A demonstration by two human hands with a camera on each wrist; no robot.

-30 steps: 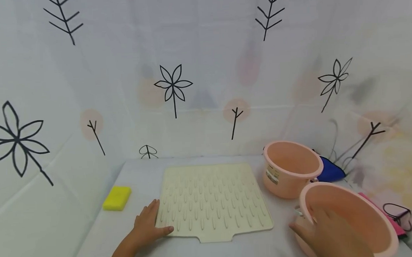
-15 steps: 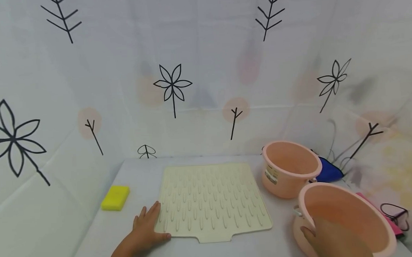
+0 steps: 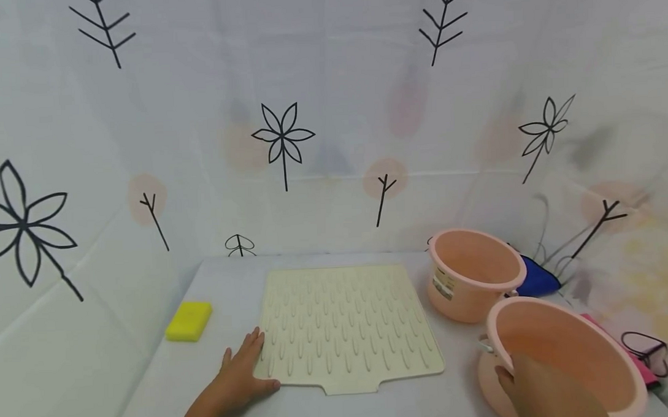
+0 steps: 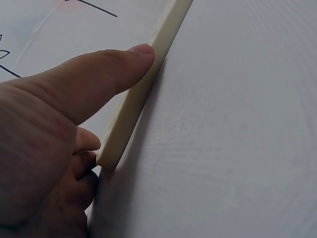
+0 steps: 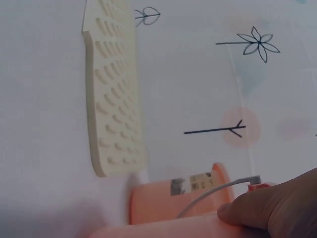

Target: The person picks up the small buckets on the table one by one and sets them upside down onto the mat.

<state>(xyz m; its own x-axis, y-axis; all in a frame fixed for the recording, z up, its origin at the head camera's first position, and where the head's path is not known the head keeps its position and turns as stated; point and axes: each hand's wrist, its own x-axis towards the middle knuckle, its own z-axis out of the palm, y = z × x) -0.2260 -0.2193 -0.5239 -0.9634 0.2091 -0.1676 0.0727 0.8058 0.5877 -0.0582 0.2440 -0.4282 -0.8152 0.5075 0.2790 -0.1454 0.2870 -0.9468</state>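
A cream washboard (image 3: 349, 330) with rows of raised ribs lies flat on the white-covered table. At its front left corner rests my left hand (image 3: 237, 377), fingers along the side edge. In the left wrist view the thumb (image 4: 119, 69) lies against the board's thick front edge. My right hand (image 3: 556, 388) grips the rim of the nearer peach bucket (image 3: 570, 329), thumb outside and fingers down inside. Those fingers are hidden by the back of the hand. The right wrist view has the thumb (image 5: 247, 208) over the rim.
A second peach bucket (image 3: 472, 289) with a label stands behind the first. A yellow sponge (image 3: 189, 321) lies left of the board. Behind the buckets is a blue item (image 3: 535, 278), and a pink item (image 3: 646, 366) sits at the right edge. Patterned cloth hangs around the table.
My right hand has sunk lower over the near bucket's rim, its fingers going deeper inside. The left hand has barely shifted at the washboard's corner.
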